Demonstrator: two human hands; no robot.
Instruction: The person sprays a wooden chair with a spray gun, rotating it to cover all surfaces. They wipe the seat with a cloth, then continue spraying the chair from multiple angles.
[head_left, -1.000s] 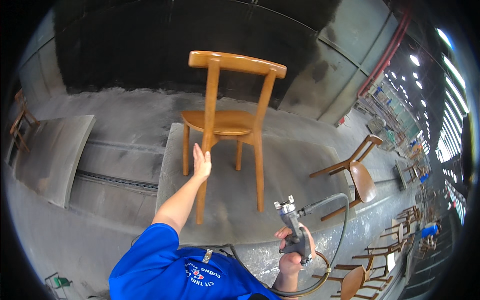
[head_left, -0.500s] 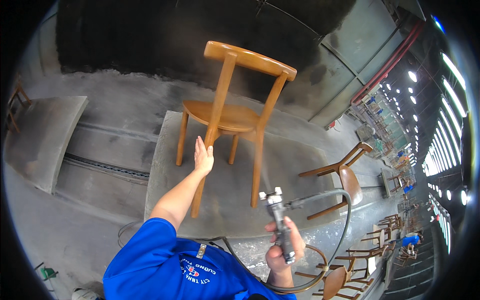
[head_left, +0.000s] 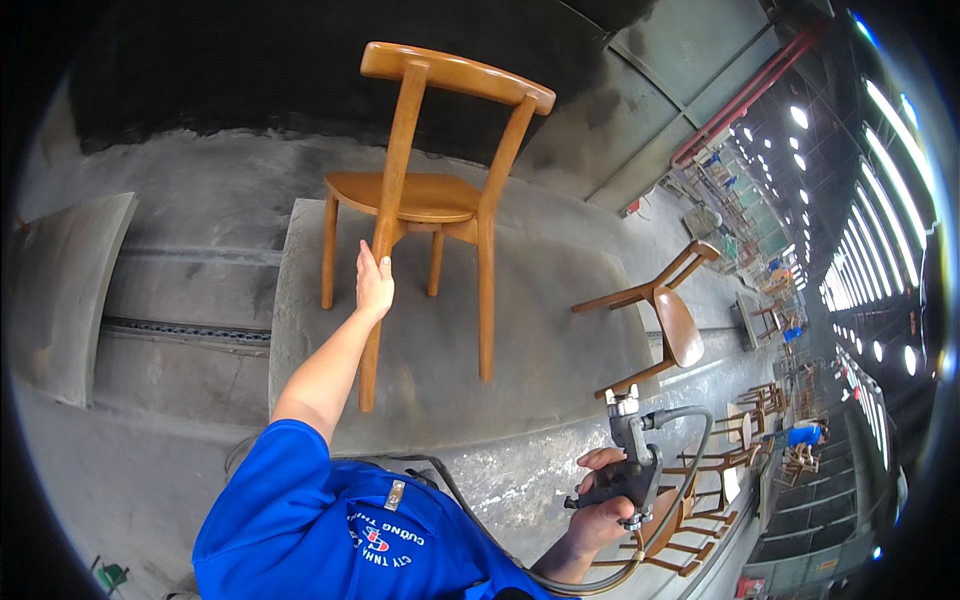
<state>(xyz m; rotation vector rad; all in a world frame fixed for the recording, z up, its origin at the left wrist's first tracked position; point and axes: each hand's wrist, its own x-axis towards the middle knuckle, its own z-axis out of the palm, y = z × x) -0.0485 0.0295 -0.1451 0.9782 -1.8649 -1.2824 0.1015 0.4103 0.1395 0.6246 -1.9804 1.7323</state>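
A brown wooden chair [head_left: 430, 196] stands upright on a grey board [head_left: 425, 330], with its backrest toward me. Against its near left leg rests my left hand [head_left: 374, 288], fingers stretched upward and thumb apart, not wrapped round the wood. My right hand [head_left: 605, 510] is closed round a dark spray gun [head_left: 625, 460] with a silver head, low and to the right of the chair. A hose [head_left: 700, 440] loops from the gun down past my forearm. No spray mist shows at the gun's head.
To the right, a second brown chair [head_left: 678, 325] lies tipped over by the board's edge. Several more chairs [head_left: 735, 455] stand beyond it. Another grey board [head_left: 70, 300] is on the left, with a chain track [head_left: 185, 333] between the boards. A blackened wall [head_left: 240, 80] rises behind.
My right hand has moved the spray gun right, away from the chair, and turned it. The mist by the right leg is gone. My left hand stays at the chair leg as the view shifts.
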